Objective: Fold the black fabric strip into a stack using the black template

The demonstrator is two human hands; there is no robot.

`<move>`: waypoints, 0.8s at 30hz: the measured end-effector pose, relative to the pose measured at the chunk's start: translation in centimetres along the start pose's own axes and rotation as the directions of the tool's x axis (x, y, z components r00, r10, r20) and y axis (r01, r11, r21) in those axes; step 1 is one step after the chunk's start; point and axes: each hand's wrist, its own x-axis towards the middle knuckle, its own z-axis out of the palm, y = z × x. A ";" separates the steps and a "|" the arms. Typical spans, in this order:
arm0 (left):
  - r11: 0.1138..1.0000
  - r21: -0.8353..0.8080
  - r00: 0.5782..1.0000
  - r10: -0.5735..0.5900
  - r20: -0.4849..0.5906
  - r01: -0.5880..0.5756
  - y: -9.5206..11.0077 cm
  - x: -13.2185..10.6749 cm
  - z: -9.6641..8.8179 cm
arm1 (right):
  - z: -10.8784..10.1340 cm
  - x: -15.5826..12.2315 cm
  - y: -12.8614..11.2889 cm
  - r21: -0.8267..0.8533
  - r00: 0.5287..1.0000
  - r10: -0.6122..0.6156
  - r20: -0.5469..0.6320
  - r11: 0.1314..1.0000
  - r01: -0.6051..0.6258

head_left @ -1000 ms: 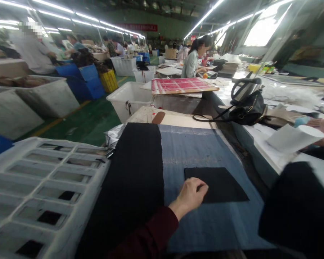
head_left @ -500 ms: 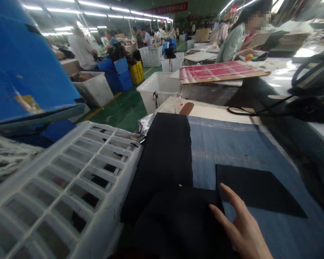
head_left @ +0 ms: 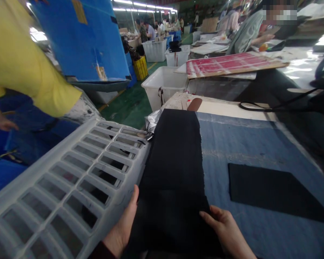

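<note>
A black fabric piece [head_left: 175, 219] lies in front of me, overlapping a long black strip of fabric [head_left: 175, 147] with a frayed right edge. My right hand [head_left: 224, 223] pinches its right edge between thumb and fingers. At the left edge is my left hand [head_left: 121, 225], thumb up along the side and the other fingers hidden under the cloth; it appears to grip that edge. Another black piece, with a slanted end [head_left: 275, 190], lies flat to the right on the blue-grey table cover [head_left: 243, 144].
To my left stands a pale slatted plastic crate [head_left: 81, 180]. Beyond it, a person in a yellow sleeve [head_left: 35, 68] is beside a blue panel [head_left: 89, 39]. White bins [head_left: 164, 81], a red-topped board [head_left: 232, 64] and a black cable [head_left: 261, 109] are farther off.
My left hand has come into view at the fabric's left edge. My right hand has closed from spread fingers to a pinch on the fabric. The yellow-sleeved person has appeared at left.
</note>
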 end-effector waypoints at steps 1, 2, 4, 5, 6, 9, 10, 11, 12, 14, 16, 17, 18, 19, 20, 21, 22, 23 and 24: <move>0.998 -0.037 0.997 -0.054 0.055 0.056 0.4 -0.1 -0.1 | 0.0 0.4 0.1 -0.031 1.000 -0.013 -0.008 0.999 0.013; 0.991 -0.069 0.986 -0.108 0.127 0.118 0.7 -0.1 -0.1 | 0.1 0.9 0.1 -0.064 1.000 -0.026 -0.016 0.998 0.025; 0.976 -0.092 0.952 -0.167 0.255 0.196 1.1 0.1 0.0 | 0.1 1.7 0.3 -0.127 0.999 -0.048 -0.027 0.991 0.044; 0.979 -0.080 0.945 -0.159 0.286 0.189 1.2 0.3 -0.1 | 0.1 2.0 0.5 -0.155 0.998 -0.057 -0.033 0.987 0.051; 0.988 -0.049 0.949 -0.128 0.287 0.148 1.2 0.6 -0.1 | 0.1 2.3 0.6 -0.182 0.997 -0.065 -0.039 0.982 0.057; 0.994 0.113 0.977 -0.017 0.211 -0.007 1.0 1.9 -0.7 | -0.2 2.9 1.1 -0.268 0.996 -0.075 -0.051 0.962 0.059; 0.982 0.186 0.985 0.009 0.174 -0.042 0.9 2.4 -1.0 | -0.3 3.1 1.3 -0.306 0.995 -0.078 -0.057 0.950 0.057; 0.962 0.263 0.990 0.037 0.137 -0.073 0.8 2.9 -1.3 | -0.5 3.3 1.5 -0.352 0.994 -0.084 -0.064 0.934 0.056; 0.935 0.341 0.992 0.071 0.104 -0.102 0.7 3.5 -1.5 | -0.6 3.5 1.7 -0.404 0.992 -0.097 -0.075 0.913 0.059; 0.856 0.492 0.987 0.147 0.063 -0.159 0.7 4.3 -1.8 | -0.8 3.9 2.1 -0.521 0.986 -0.136 -0.097 0.851 0.066; 0.767 0.613 0.978 0.205 0.045 -0.189 0.8 5.0 -1.9 | -0.8 4.2 2.4 -0.621 0.981 -0.163 -0.101 0.781 0.065; 0.727 0.659 0.974 0.222 0.039 -0.192 0.8 5.2 -1.9 | -0.8 4.4 2.5 -0.656 0.981 -0.166 -0.099 0.752 0.061; 0.696 0.692 0.972 0.231 0.035 -0.190 0.9 5.4 -1.9 | -0.7 4.5 2.5 -0.679 0.982 -0.162 -0.094 0.732 0.056; 0.671 0.718 0.971 0.236 0.032 -0.187 0.9 5.5 -1.9 | -0.7 4.5 2.5 -0.690 0.984 -0.154 -0.089 0.722 0.051; 0.651 0.736 0.970 0.241 0.031 -0.185 0.9 5.6 -1.9 | -0.6 4.6 2.5 -0.694 0.985 -0.148 -0.087 0.718 0.046; 0.635 0.750 0.969 0.245 0.032 -0.185 0.9 5.6 -1.9 | -0.6 4.6 2.5 -0.694 0.986 -0.143 -0.088 0.719 0.042; 0.624 0.759 0.968 0.248 0.035 -0.187 0.9 5.7 -1.9 | -0.6 4.6 2.4 -0.691 0.986 -0.139 -0.092 0.722 0.037; 0.615 0.765 0.967 0.252 0.039 -0.191 0.9 5.8 -2.0 | -0.6 4.6 2.3 -0.688 0.986 -0.136 -0.098 0.725 0.032; 0.608 0.770 0.965 0.257 0.042 -0.196 0.9 5.8 -2.0 | -0.6 4.6 2.2 -0.686 0.985 -0.133 -0.105 0.727 0.025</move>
